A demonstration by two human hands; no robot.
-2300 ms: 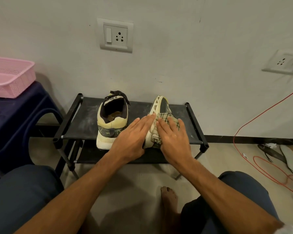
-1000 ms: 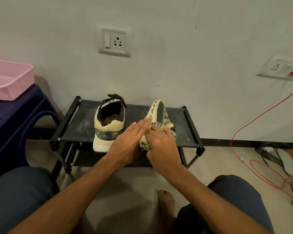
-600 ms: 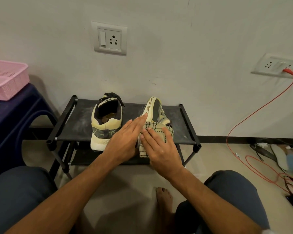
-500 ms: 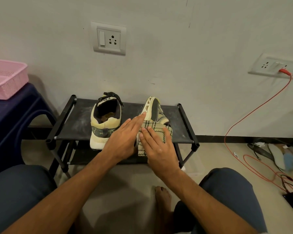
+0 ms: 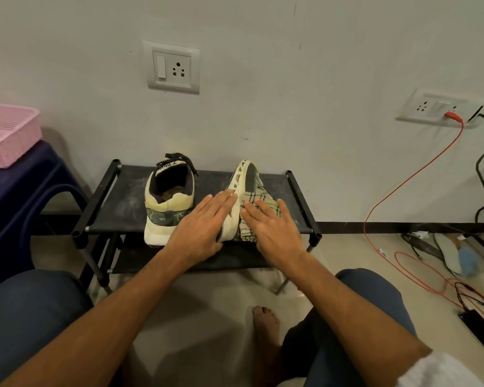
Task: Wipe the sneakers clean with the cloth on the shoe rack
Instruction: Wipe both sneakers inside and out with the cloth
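Head view: much of the checked cloth is covered by the right hand, and the tipped sneaker is hidden at the heel behind both hands. Two pale yellow sneakers and one cloth are counted on the dusty black shoe rack, on its top shelf. The upright sneaker is seen heel-on. The left hand is laid flat against the tipped sole, fingers straight. The cloth is pressed to the upper by flat right fingers, and nothing is gripped.

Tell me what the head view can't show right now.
Head view:
Tipped sneaker: heel end hidden by left hand, right hand and cloth.
Cloth: mostly under the right hand.
Upright sneaker: toe hidden behind its own collar.
Shoe rack: lower shelf blocked by forearms.
Pink basket: cut off by left edge.
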